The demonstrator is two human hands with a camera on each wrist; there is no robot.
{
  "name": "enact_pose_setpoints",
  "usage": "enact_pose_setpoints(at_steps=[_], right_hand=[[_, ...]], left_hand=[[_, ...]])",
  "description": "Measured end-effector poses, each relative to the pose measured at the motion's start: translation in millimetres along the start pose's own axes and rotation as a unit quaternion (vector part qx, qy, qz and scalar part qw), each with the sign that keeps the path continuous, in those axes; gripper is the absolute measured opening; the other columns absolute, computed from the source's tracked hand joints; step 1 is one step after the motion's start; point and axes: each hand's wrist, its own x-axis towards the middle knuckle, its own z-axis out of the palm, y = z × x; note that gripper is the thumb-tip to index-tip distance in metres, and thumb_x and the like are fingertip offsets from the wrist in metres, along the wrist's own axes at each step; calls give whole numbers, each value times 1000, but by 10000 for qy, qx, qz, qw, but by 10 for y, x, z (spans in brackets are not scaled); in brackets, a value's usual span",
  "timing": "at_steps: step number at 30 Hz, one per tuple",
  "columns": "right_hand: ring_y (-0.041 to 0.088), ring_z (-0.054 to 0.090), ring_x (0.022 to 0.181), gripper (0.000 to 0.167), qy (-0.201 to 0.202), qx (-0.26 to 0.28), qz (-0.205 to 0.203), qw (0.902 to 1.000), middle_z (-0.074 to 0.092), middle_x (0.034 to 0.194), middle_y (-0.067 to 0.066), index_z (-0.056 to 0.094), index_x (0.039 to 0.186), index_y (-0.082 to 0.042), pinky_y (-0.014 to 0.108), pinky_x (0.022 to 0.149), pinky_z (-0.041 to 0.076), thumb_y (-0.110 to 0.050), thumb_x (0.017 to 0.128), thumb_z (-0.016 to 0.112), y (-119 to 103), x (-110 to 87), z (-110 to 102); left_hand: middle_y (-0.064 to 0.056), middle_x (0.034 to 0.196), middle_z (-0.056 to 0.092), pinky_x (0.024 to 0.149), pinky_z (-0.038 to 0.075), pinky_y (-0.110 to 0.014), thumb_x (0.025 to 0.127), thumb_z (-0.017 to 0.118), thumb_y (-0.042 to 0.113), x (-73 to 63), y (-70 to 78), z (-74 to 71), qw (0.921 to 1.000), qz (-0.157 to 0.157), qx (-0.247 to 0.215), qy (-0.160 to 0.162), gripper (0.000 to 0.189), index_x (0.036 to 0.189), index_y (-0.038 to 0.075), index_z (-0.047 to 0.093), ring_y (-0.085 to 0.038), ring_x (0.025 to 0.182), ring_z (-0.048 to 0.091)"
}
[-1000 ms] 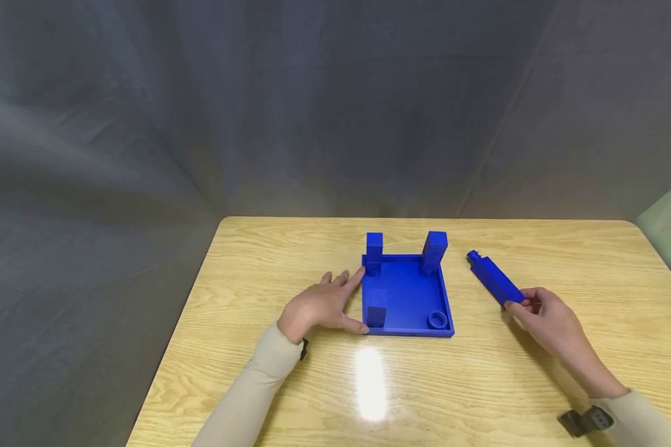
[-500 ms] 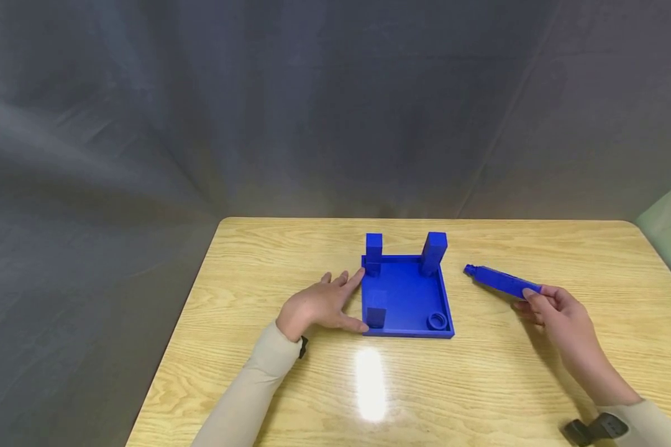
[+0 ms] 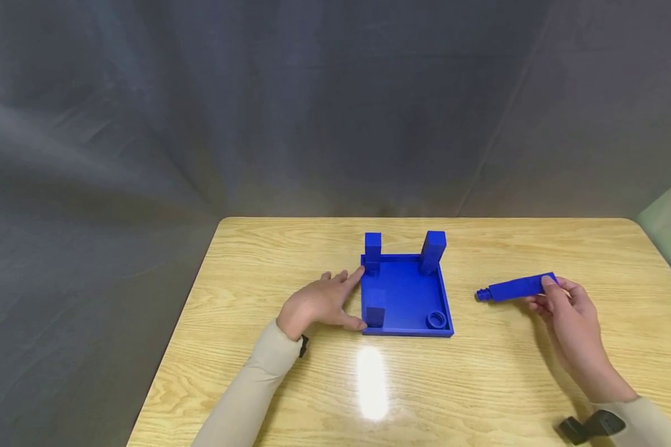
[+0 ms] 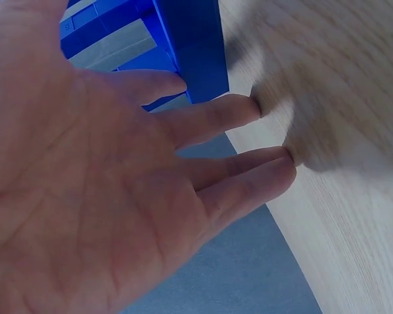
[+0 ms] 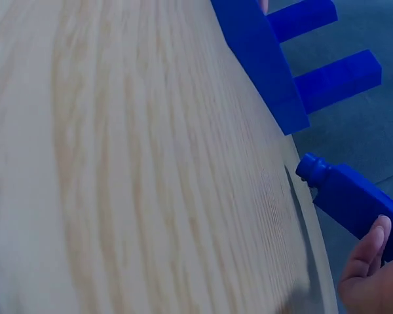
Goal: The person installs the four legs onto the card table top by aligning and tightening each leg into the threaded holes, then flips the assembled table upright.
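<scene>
A square blue tray-like base (image 3: pixel 405 298) lies on the table, with three blue square legs standing at its corners, including a far-left leg (image 3: pixel 373 248), a far-right leg (image 3: pixel 433 248) and a near-left leg (image 3: pixel 375 310). At its near-right corner is a threaded round socket (image 3: pixel 437 320). My left hand (image 3: pixel 324 304) spreads along the base's left side, fingertip and thumb at its edge. To the right of the base, my right hand (image 3: pixel 570 329) pinches a loose blue leg (image 3: pixel 517 288) by its plain end. The leg's threaded end (image 5: pixel 309 169) points left toward the base.
The wooden table (image 3: pixel 246 267) ends at a far edge before a dark grey curtain (image 3: pixel 335 112). A bright light reflection lies on the wood in front of the base. Black wrist cameras sit at both cuffs.
My right hand has turned the loose leg from slanting up-left to nearly level, its threaded end now slightly lower, and moved a little right. The left hand and base stay put.
</scene>
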Motion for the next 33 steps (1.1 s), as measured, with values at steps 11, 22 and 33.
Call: enact_pose_setpoints(at_steps=[11,22,33], right_hand=[[14,75,88,20,-232,365,-203,9989,76,101,7,61,122,-1,22,83,61,13,107,57,0,-60,46],[11,68,88,19,-601,204,-440,9970,68,98,1,71,110,-2,22,88,58,9,110,55,-41,-165,317],[10,64,106,28,-1294,-703,-481,9879,70,117,2,68,133,-3,21,95,55,7,111,54,-44,-349,550]], left_hand=[[-21,177,24,126,29,-61,93,83,60,23,45,-4,10000,49,-60,53,118,178,23,10,-58,157,23],[-23,176,25,126,29,-60,92,84,60,-2,27,5,9999,7,-88,141,121,178,21,9,-59,156,25],[-23,176,25,126,30,-60,91,84,61,-5,37,16,9999,-40,-60,146,122,178,21,8,-59,156,25]])
